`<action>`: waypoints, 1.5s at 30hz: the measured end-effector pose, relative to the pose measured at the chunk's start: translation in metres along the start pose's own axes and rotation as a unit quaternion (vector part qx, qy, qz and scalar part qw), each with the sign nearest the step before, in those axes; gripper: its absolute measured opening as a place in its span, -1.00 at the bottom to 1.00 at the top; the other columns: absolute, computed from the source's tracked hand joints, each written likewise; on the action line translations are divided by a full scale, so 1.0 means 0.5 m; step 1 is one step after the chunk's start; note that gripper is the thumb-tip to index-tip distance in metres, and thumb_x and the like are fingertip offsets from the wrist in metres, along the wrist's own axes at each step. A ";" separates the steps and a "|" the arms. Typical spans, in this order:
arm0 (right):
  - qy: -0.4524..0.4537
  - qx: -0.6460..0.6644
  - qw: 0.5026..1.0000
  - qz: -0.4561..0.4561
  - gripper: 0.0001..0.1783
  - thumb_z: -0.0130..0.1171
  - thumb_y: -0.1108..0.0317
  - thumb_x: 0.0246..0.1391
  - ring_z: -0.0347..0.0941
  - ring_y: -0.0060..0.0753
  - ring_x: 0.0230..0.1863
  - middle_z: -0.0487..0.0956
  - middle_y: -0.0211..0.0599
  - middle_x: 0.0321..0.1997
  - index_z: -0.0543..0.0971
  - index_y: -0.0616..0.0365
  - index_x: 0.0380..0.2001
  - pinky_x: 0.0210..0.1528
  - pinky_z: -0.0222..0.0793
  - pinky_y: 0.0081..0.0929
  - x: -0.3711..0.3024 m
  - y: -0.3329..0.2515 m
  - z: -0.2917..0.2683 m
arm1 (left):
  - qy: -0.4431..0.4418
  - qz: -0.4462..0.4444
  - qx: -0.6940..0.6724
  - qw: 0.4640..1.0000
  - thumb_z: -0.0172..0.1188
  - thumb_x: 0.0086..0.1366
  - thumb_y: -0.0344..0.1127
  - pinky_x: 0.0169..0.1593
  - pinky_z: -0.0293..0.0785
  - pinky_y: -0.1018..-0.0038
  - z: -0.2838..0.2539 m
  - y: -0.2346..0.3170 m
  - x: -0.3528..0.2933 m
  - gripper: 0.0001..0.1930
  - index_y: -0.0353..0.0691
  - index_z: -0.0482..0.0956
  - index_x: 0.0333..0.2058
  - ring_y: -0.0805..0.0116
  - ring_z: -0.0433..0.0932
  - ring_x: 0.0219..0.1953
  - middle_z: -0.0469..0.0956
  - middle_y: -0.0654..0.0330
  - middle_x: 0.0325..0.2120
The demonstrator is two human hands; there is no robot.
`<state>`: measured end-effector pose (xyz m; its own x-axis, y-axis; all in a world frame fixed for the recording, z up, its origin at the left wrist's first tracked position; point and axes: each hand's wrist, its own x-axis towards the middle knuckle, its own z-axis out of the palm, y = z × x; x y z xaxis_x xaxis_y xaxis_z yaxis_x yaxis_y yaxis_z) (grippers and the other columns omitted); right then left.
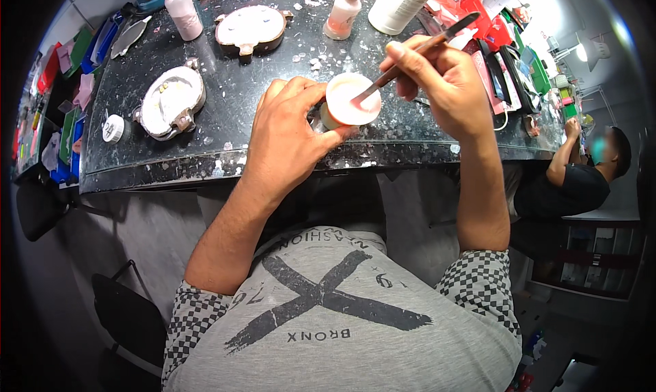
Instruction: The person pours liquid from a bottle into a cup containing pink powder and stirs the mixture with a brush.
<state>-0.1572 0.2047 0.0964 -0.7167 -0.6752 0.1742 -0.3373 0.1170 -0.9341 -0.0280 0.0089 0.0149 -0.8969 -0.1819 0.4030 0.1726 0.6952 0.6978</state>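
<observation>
Near the front edge of the dark worktop, my left hand (290, 126) is closed around a small white cup (333, 119). Pale pink material lies inside the cup, its texture hard to make out in the glare. My right hand (444, 78) grips a spatula with a brown handle (430, 42), and its blade slants down into the cup. To the left sits a metal flask half (172, 102) with white plaster in it. Another plaster-filled flask half (251, 29) lies farther back.
A white cap (113, 128) lies at the left. Behind stand a pale bottle (182, 11), a bottle with pink contents (342, 13) and a large white container (400, 4). Colored trays (482, 16) crowd the right. A person in black (570, 177) sits at far right.
</observation>
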 end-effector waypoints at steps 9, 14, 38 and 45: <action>0.023 -0.022 0.996 -0.085 -0.70 0.33 0.17 0.46 0.54 -0.72 -0.38 0.73 -0.42 -0.32 0.76 0.24 -0.12 -0.29 0.48 -0.68 -0.012 -0.040 -0.009 | -0.003 -0.013 -0.005 1.000 0.65 0.08 -0.12 0.21 0.47 0.24 -0.002 0.002 -0.001 -0.45 -0.13 0.78 0.05 0.14 0.55 0.07 0.69 0.20 -0.04; 0.023 -0.016 0.995 -0.094 -0.72 0.33 0.21 0.46 0.55 -0.72 -0.35 0.73 -0.41 -0.30 0.76 0.25 -0.10 -0.27 0.50 -0.67 -0.014 -0.050 -0.003 | -0.005 -0.008 -0.004 1.000 0.65 0.08 -0.11 0.22 0.47 0.24 -0.003 0.003 0.001 -0.45 -0.13 0.78 0.06 0.14 0.55 0.08 0.70 0.20 -0.04; -0.082 -0.232 0.969 -0.039 -0.62 0.36 0.05 0.41 0.67 -0.50 -0.40 0.76 -0.26 -0.42 0.78 0.20 -0.13 -0.30 0.53 -0.47 0.018 -0.034 0.013 | 0.006 0.004 -0.007 1.000 0.64 0.08 -0.11 0.21 0.48 0.22 -0.002 -0.002 -0.002 -0.49 -0.16 0.77 0.00 0.10 0.56 0.07 0.69 0.17 -0.06; -0.087 -0.187 0.978 -0.018 -0.66 0.35 0.13 0.43 0.64 -0.60 -0.37 0.78 -0.29 -0.37 0.78 0.23 -0.08 -0.29 0.52 -0.48 0.022 -0.031 0.011 | 0.013 0.013 -0.011 1.000 0.64 0.09 -0.11 0.21 0.47 0.22 -0.003 -0.002 -0.001 -0.49 -0.17 0.77 -0.01 0.09 0.56 0.07 0.69 0.17 -0.06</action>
<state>-0.1565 0.1917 0.1110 -0.5966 -0.7938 0.1181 -0.5831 0.3277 -0.7434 -0.0270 0.0072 0.0147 -0.8814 -0.1812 0.4363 0.2053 0.6848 0.6992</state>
